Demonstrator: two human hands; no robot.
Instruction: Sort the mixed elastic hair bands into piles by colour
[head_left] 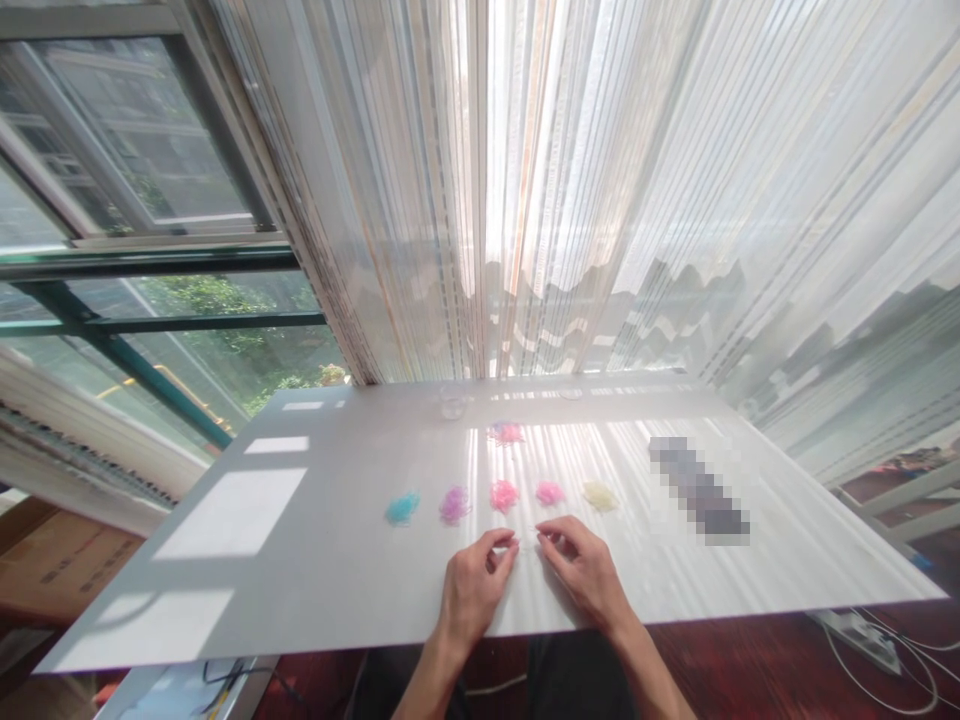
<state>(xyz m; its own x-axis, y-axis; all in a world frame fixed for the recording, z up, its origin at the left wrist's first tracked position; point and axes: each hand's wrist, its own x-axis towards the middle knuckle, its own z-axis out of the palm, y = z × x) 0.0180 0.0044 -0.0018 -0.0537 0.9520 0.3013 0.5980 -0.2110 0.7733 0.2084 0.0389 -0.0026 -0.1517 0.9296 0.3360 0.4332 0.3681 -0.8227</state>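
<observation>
My left hand [480, 575] is over the near part of the white table, its thumb and fingertips pinched together. Facing it across a small gap, my right hand [576, 560] is closed in a similar pinch. Whatever lies between the fingertips is too small to make out. Beyond my hands runs a row of small piles of thin, tangled, band-like strands: a teal pile [403, 507], a purple pile [454, 505], a red-pink pile [503, 495], a pink pile [550, 493] and a pale yellow pile [599, 494]. Farther back lies a mixed pink and purple pile [508, 432].
A clear cup-like container [452, 403] stands near the table's back edge, with a clear round piece [571, 394] farther right. A blurred-out dark object [699, 487] lies on the right. Sheer curtains [525, 200] hang behind the white table [322, 570]; a cardboard box [60, 570] is at left.
</observation>
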